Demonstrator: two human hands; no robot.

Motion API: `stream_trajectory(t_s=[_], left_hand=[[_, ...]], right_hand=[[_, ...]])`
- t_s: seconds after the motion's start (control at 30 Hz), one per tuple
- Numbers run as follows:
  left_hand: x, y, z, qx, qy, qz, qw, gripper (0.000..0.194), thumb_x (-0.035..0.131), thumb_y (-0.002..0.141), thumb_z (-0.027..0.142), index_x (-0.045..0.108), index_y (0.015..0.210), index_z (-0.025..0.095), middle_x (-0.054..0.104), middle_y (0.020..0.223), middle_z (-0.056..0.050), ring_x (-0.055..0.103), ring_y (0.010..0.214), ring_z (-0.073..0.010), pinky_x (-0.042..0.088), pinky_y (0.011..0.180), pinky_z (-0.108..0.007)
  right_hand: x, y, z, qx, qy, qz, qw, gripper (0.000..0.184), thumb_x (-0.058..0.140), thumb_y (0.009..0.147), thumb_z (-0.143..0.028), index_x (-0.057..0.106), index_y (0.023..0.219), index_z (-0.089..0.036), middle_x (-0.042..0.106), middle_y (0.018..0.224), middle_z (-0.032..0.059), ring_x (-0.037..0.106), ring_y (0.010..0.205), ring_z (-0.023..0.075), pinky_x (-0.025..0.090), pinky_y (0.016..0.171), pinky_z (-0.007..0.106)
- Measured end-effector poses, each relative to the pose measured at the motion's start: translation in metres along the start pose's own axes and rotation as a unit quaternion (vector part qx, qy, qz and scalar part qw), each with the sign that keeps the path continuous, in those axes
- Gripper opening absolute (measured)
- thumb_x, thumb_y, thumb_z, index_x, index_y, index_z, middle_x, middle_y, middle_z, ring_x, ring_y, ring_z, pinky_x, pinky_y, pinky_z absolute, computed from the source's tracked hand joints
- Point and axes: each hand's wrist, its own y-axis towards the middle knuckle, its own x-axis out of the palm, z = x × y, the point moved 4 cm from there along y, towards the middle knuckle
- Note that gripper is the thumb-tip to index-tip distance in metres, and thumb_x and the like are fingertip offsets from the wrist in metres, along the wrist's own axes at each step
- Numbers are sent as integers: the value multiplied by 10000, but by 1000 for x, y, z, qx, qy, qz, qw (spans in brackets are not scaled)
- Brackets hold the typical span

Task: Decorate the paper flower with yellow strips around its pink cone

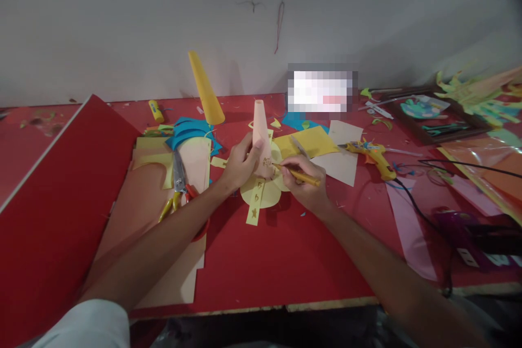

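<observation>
A pale pink paper cone stands upright near the middle of the red table, with small brown markings low on its side. My left hand is closed round the cone's left side, thumb across its front. In my right hand is a gold pen, its tip at the markings on the cone. Beneath the cone lies a pale yellow paper piece with a rounded edge. A yellow strip bearing brown letters and a star extends from it toward me.
Scissors lie on stacked paper at left, beside a red board. A yellow cone stands behind. At right are a yellow glue gun with a black cord, a dark tray and a purple packet.
</observation>
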Motion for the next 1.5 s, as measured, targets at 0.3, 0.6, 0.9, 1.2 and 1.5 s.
stream_trajectory(t_s=[0.3, 0.6, 0.9, 1.2, 1.5], left_hand=[[0, 0, 0, 0, 6, 3, 1000, 418, 434, 1022, 582, 597, 948, 204, 624, 821, -26, 595, 772, -170, 462, 698, -306], [-4, 3, 7, 13, -20, 17, 1000, 360, 520, 991, 570, 567, 947, 215, 624, 854, -26, 601, 780, -161, 475, 674, -290], [-3, 7, 35, 5, -18, 51, 999, 371, 714, 885, 503, 499, 1005, 226, 611, 923, -9, 606, 783, -128, 487, 665, -256], [13, -5, 16, -27, -53, -3, 998, 338, 452, 1025, 543, 535, 1042, 215, 622, 901, -36, 600, 790, -154, 499, 713, -294], [15, -3, -2, -38, -121, 0, 992, 336, 503, 1003, 556, 541, 1063, 227, 610, 891, -12, 595, 805, -144, 493, 737, -282]], right_hand=[[0, 1, -7, -50, 8, -19, 999, 57, 613, 943, -251, 663, 940, -224, 723, 821, 18, 677, 711, 151, 557, 646, 289], [-9, 0, -8, -17, -9, 69, 997, 82, 610, 961, -287, 669, 939, -235, 728, 792, 16, 687, 639, 156, 566, 587, 295], [-20, 1, -10, 10, 13, 148, 989, 97, 596, 977, -300, 658, 993, -227, 732, 872, 43, 727, 741, 184, 613, 678, 329], [-2, -2, -17, -74, 10, 14, 997, 47, 599, 950, -235, 645, 959, -230, 711, 808, 17, 675, 683, 147, 567, 655, 275], [9, -2, -13, -108, 14, -54, 993, 130, 605, 969, -236, 665, 1084, -234, 739, 920, 48, 705, 839, 178, 575, 749, 309]])
